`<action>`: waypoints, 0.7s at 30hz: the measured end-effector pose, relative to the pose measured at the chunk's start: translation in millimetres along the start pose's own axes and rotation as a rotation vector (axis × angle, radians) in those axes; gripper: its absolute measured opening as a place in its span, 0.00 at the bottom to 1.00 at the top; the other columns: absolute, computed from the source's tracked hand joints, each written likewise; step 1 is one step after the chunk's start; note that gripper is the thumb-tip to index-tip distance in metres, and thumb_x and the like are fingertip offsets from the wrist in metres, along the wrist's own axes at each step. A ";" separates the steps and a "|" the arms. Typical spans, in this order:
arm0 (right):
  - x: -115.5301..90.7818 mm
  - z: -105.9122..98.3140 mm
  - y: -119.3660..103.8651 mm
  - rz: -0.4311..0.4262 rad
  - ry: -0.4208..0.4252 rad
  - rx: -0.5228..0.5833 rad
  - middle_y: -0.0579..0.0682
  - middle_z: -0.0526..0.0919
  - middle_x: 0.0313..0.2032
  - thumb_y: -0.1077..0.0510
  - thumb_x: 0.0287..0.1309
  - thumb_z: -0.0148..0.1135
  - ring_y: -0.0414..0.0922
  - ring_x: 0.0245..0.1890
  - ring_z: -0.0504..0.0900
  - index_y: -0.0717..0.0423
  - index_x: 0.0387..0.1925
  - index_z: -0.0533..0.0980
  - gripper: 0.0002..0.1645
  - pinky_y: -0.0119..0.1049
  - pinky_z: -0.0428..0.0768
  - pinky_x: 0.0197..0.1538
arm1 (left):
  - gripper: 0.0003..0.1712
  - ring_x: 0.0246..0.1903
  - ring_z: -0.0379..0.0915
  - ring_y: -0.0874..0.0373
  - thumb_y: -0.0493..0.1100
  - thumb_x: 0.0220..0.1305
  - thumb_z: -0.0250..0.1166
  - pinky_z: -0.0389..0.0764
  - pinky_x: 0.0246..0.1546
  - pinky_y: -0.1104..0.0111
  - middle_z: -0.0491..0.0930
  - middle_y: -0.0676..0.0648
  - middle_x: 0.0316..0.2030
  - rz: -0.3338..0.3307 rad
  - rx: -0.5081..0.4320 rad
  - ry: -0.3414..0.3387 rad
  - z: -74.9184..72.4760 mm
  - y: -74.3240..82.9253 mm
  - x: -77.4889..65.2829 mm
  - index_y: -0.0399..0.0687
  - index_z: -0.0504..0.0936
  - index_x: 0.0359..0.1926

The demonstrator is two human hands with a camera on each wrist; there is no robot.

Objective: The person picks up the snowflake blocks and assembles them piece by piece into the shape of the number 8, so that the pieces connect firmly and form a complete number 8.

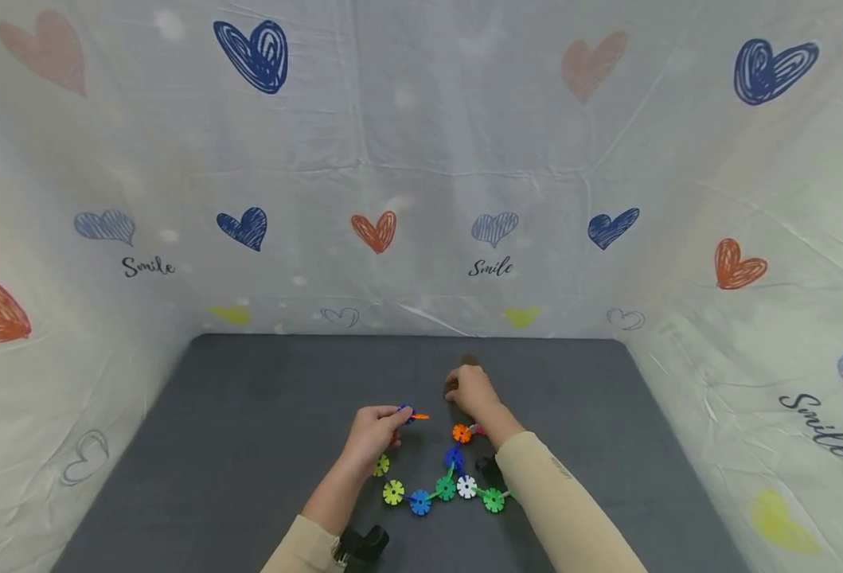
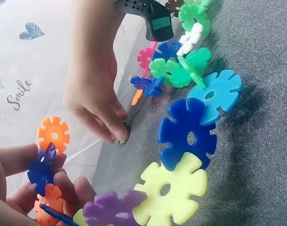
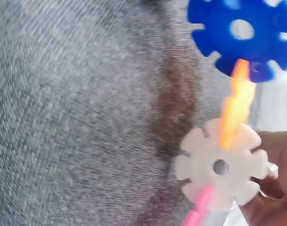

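Note:
My left hand [image 1: 376,434] pinches one end of a chain of notched plastic flower discs. At its fingers in the left wrist view are an orange disc [image 2: 53,135] and a blue disc [image 2: 41,165]. From there the chain runs through a purple disc [image 2: 116,208], a pale yellow disc [image 2: 150,200] and a dark blue disc [image 2: 178,136] to the table. My right hand [image 1: 473,391], farther back, pinches a small dark piece [image 2: 124,138], mostly hidden by its fingertips. Under the right wrist, a white disc [image 3: 200,162] joins orange and pink ones.
A brown disc [image 1: 470,360] lies just beyond the right hand. The linked discs, including a green disc [image 1: 493,500], spread across the front middle of the dark grey table [image 1: 249,446]. A heart-printed curtain [image 1: 421,239] surrounds the back and sides.

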State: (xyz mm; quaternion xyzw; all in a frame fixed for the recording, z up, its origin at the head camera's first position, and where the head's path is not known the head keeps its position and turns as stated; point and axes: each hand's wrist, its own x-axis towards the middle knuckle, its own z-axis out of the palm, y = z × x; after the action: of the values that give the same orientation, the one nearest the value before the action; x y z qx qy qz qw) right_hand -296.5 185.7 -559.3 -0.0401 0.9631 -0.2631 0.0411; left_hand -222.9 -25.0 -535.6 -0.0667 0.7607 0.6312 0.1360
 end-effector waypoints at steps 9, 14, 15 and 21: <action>-31.1 -23.2 -18.8 0.028 0.039 0.493 0.48 0.87 0.27 0.56 0.66 0.67 0.48 0.26 0.86 0.55 0.39 0.80 0.06 0.43 0.85 0.31 | 0.18 0.26 0.73 0.56 0.49 0.70 0.65 0.83 0.35 0.60 0.78 0.41 0.30 -0.011 -0.029 0.018 1.9 0.5 1.5 0.38 0.87 0.48; -56.4 -21.9 -24.1 0.001 0.008 0.656 0.53 0.87 0.24 0.59 0.68 0.64 0.51 0.23 0.86 0.61 0.42 0.78 0.08 0.49 0.86 0.32 | 0.19 0.28 0.78 0.54 0.50 0.71 0.65 0.84 0.35 0.60 0.82 0.36 0.35 0.010 -0.062 0.050 2.4 -0.5 3.0 0.39 0.87 0.49; -60.0 -19.8 -24.6 -0.014 0.001 0.669 0.55 0.87 0.24 0.59 0.68 0.64 0.51 0.23 0.86 0.62 0.42 0.78 0.08 0.48 0.86 0.32 | 0.19 0.28 0.78 0.54 0.50 0.71 0.65 0.84 0.35 0.60 0.82 0.35 0.36 0.011 -0.075 0.062 2.1 -0.6 3.1 0.39 0.87 0.49; -69.9 -4.6 -27.6 -0.047 0.036 0.728 0.63 0.87 0.30 0.60 0.66 0.66 0.47 0.21 0.85 0.61 0.42 0.81 0.07 0.38 0.84 0.28 | 0.20 0.28 0.77 0.56 0.50 0.70 0.66 0.83 0.34 0.63 0.81 0.36 0.38 0.010 -0.114 0.086 -0.5 0.8 2.4 0.37 0.86 0.50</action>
State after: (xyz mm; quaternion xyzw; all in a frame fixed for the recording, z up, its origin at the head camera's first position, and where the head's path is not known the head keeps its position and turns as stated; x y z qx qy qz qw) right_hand -226.0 171.2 -537.2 -0.0406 0.8057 -0.5902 0.0299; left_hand -225.5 -25.1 -535.5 -0.0976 0.7290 0.6707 0.0957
